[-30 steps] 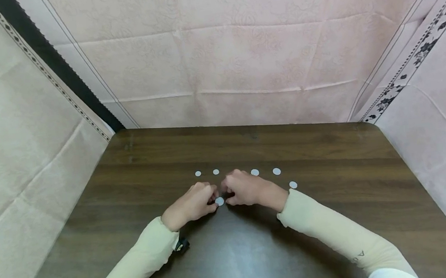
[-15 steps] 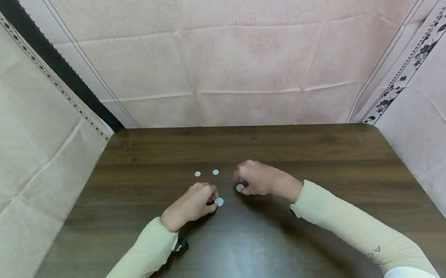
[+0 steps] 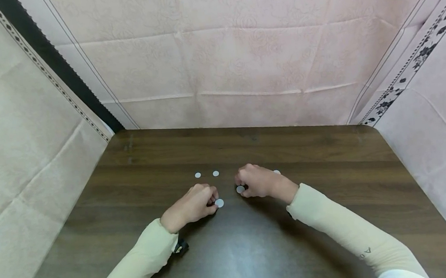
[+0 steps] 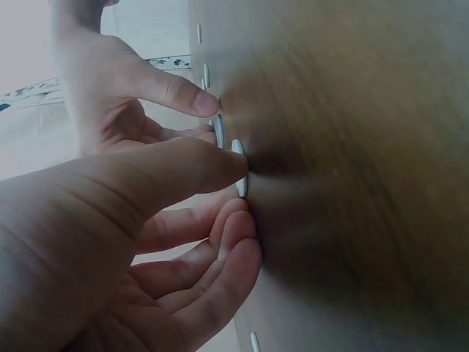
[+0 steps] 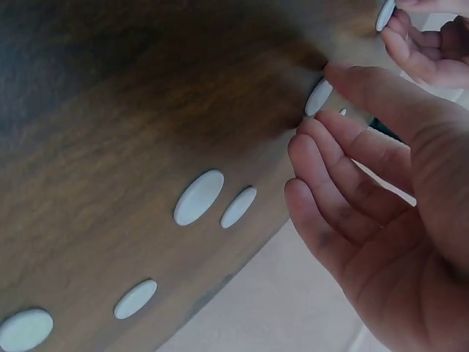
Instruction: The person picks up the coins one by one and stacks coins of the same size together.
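Observation:
My left hand [image 3: 193, 207] rests low over the table, its thumb and fingers at the edges of a flat white disc [image 3: 219, 203]. That disc [image 4: 239, 169] lies between thumb and fingertips in the left wrist view. To the right and a little farther back, my right hand [image 3: 261, 182] pinches another white disc [image 3: 240, 189] between thumb and fingers. In the right wrist view this disc [image 5: 319, 97] appears edge-tilted close to the wood, and the left hand's disc [image 5: 385, 13] shows beyond it.
Two small white discs, a left one [image 3: 198, 175] and a right one [image 3: 216, 173], lie farther back on the brown table [image 3: 235, 263]. Behind the right hand, one disc [image 3: 276, 172] is partly covered. Several discs, including a large one [image 5: 198, 197], lie beside the right hand.
My right hand has moved right and slightly back, away from the left hand's disc, and a different disc now shows at its fingertips. The left hand stays put.

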Demonstrator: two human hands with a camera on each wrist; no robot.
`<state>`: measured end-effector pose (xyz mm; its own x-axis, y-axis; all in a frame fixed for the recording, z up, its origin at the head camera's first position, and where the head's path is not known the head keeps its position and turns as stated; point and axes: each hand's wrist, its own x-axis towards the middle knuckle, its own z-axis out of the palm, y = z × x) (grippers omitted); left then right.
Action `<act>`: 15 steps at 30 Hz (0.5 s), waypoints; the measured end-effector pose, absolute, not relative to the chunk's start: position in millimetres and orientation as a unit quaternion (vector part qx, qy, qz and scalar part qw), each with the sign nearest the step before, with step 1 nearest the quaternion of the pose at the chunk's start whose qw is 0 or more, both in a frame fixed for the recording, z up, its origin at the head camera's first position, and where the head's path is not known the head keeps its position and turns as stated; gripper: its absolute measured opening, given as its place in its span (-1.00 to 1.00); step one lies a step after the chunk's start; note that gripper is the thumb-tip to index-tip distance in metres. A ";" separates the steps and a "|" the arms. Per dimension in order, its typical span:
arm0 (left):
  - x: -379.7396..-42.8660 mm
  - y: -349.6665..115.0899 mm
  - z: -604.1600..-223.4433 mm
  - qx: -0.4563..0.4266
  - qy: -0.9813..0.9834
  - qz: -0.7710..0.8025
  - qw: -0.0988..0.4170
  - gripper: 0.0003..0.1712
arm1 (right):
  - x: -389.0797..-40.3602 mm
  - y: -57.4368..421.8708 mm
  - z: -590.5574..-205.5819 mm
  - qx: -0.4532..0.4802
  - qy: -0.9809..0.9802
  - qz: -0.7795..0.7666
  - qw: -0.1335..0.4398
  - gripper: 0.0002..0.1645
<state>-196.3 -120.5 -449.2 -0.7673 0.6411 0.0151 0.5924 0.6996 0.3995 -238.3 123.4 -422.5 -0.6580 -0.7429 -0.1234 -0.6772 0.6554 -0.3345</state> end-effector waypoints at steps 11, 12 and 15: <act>-196.4 -119.9 -446.9 0.326 0.922 0.195 0.077 -0.87 | -255.7 116.4 -417.9 -0.390 0.894 -0.121 0.185 -0.66; -196.4 -119.6 -446.8 0.326 0.922 0.194 0.078 -0.87 | -256.8 115.6 -417.3 -0.388 0.895 -0.115 0.189 -0.66; -196.5 -118.5 -446.4 0.324 0.922 0.195 0.080 -0.87 | -259.5 113.7 -416.2 -0.381 0.898 -0.101 0.195 -0.68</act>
